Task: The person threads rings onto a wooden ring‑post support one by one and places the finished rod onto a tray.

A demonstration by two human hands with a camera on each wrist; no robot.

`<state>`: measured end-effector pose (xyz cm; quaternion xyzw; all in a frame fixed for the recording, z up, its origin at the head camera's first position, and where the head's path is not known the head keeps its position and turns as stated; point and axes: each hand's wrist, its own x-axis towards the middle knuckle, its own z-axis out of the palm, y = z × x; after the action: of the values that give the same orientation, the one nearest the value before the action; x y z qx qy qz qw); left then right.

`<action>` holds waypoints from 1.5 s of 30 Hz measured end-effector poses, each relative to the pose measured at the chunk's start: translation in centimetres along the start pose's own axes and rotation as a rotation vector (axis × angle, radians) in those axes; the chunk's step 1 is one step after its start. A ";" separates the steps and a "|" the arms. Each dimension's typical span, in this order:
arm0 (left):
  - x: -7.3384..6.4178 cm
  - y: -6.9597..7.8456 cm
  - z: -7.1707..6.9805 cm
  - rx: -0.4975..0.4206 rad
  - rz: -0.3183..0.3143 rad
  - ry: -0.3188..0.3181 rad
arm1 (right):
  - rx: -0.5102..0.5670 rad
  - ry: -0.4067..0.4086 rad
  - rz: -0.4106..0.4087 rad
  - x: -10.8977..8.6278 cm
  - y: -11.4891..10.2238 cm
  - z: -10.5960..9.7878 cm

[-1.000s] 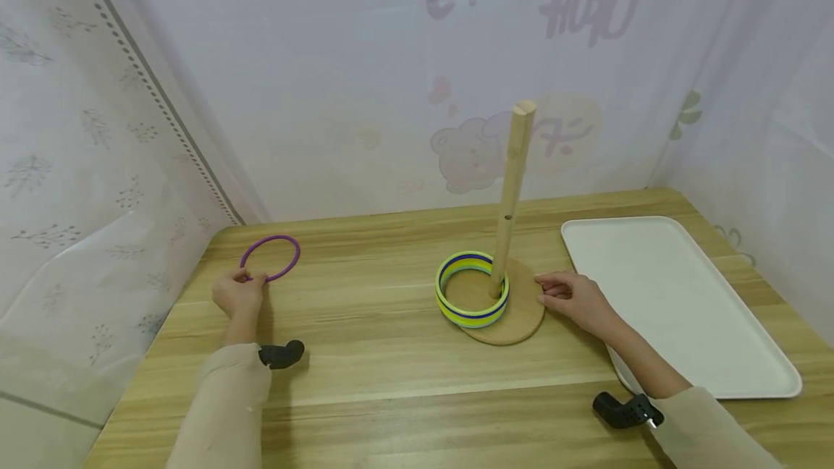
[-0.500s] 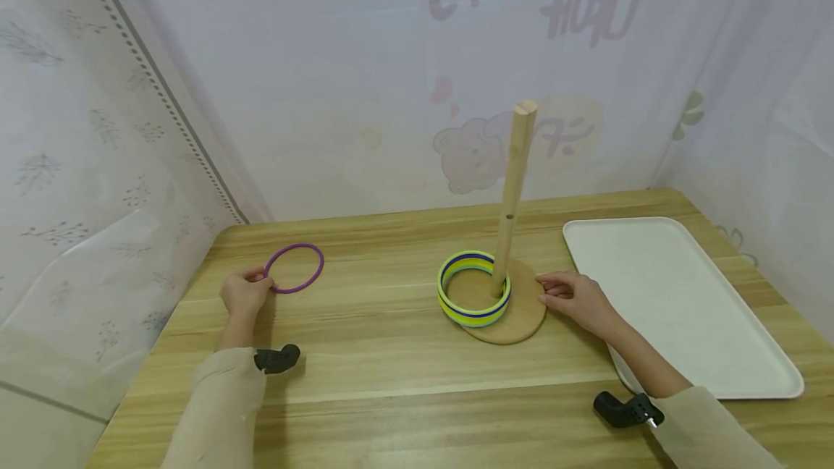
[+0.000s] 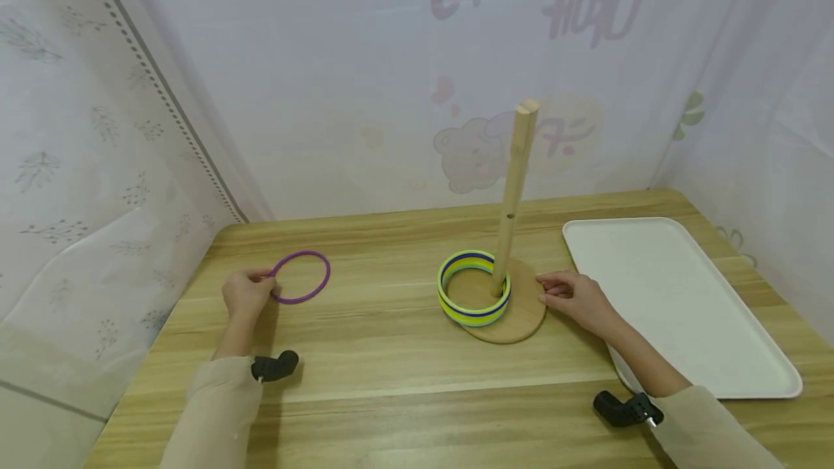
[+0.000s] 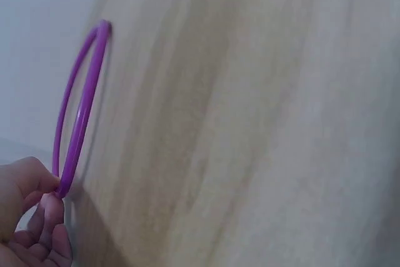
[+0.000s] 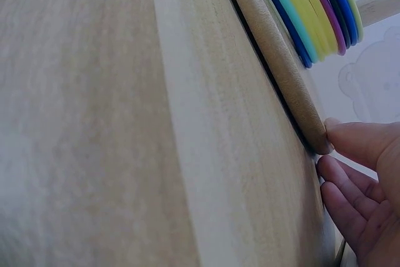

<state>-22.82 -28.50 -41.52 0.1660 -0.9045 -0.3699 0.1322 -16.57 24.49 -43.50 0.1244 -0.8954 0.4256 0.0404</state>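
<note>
My left hand [image 3: 247, 293] pinches a thin purple ring [image 3: 296, 301] by its near left edge between thumb and fingers. In the left wrist view the purple ring [image 4: 81, 120] hangs close to the tabletop, its shadow beside it. A wooden peg stand [image 3: 515, 179] with a round base stands right of centre. Several stacked rings [image 3: 473, 319], yellow, blue, teal and purple, lie around its post at the bottom. My right hand [image 3: 580, 300] holds the right rim of the base [image 5: 281, 67], thumb on its upper edge and the other fingers bent below, near the table.
A white tray [image 3: 684, 310] lies on the right side of the wooden table [image 3: 365, 360], beside and partly beneath my right forearm. Patterned curtains [image 3: 339, 93] close off the table's back and sides.
My left hand has brought the purple ring to the right and slightly nearer, turning it so that the grip is at its left edge. The right hand and the peg stand keep their places.
</note>
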 end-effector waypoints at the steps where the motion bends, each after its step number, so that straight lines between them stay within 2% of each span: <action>1: 0.0 0.1 -0.1 -0.008 -0.008 0.001 | 0.000 0.002 0.002 0.0 0.0 0.0; 6: -0.2 0.5 -0.4 -0.098 -0.070 -0.017 | -0.008 0.000 0.005 0.0 0.1 0.0; 9: -0.3 0.8 -0.6 -0.215 -0.124 -0.055 | -0.007 0.000 0.007 -0.1 0.2 0.0; 14: -0.9 1.9 -0.9 -0.470 -0.209 -0.159 | 0.007 0.004 0.003 -0.1 -0.2 0.0; 16: -1.2 2.5 -1.1 -0.510 -0.223 -0.215 | 0.008 0.006 0.000 0.0 -0.2 0.0; 18: -1.3 3.2 -1.3 -0.508 -0.227 -0.274 | 0.005 0.007 0.001 0.0 -0.1 0.0; 22: -1.8 4.9 -1.6 -0.491 -0.182 -0.352 | 0.007 0.001 0.010 -0.1 0.0 0.0; 26: -2.4 7.1 -1.8 -0.502 -0.127 -0.371 | 0.009 -0.007 0.024 -0.1 0.0 0.0; 31: -3.2 10.3 -2.0 -0.591 -0.052 -0.409 | 0.013 -0.014 0.028 0.0 0.1 0.0; 34: -3.7 12.4 -2.2 -0.706 -0.020 -0.432 | 0.014 -0.015 0.028 0.0 0.1 0.0; 40: -5.1 17.0 -3.1 -1.027 0.052 -0.456 | 0.016 -0.011 0.027 0.0 0.1 0.0; 45: -6.3 21.0 -3.5 -1.237 0.091 -0.460 | 0.015 -0.010 0.016 0.0 0.1 0.0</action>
<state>-20.05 -14.07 -24.87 -0.0620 -0.5367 -0.8412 0.0223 -16.59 24.59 -43.61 0.1195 -0.8933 0.4322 0.0314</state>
